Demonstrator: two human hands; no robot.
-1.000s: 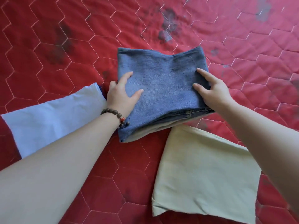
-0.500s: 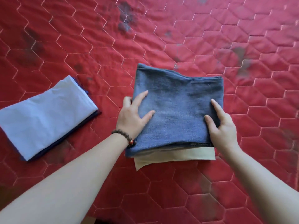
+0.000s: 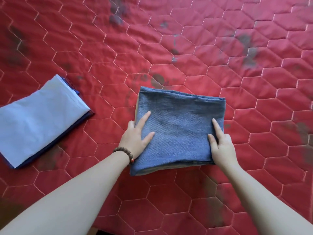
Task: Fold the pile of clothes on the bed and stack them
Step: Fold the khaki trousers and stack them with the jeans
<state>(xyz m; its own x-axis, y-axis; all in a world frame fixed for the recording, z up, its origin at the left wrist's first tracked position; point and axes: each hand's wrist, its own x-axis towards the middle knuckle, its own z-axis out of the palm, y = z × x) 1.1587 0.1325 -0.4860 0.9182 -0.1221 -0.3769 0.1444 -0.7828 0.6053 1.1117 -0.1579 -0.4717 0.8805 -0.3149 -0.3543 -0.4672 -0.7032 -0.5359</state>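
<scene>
- On the red quilted bedspread (image 3: 186, 48), head view: lying folded near the middle, a blue denim garment (image 3: 179, 126), stacked on a pale beige garment (image 3: 147, 173) showing only as a thin strip along the near and left edges.
- Pressing on the denim's left side, the left hand (image 3: 135, 138), index finger and thumb straight and spread on top, other fingers reaching over the left edge; wearing a brown bead bracelet (image 3: 125, 154) at the wrist.
- Resting on the denim's right side, the right hand (image 3: 221, 146), fingers straight and close together, flat on the cloth, gripping nothing.
- Lying well apart to the left, a folded light blue garment (image 3: 42, 119) over a darker blue layer.
</scene>
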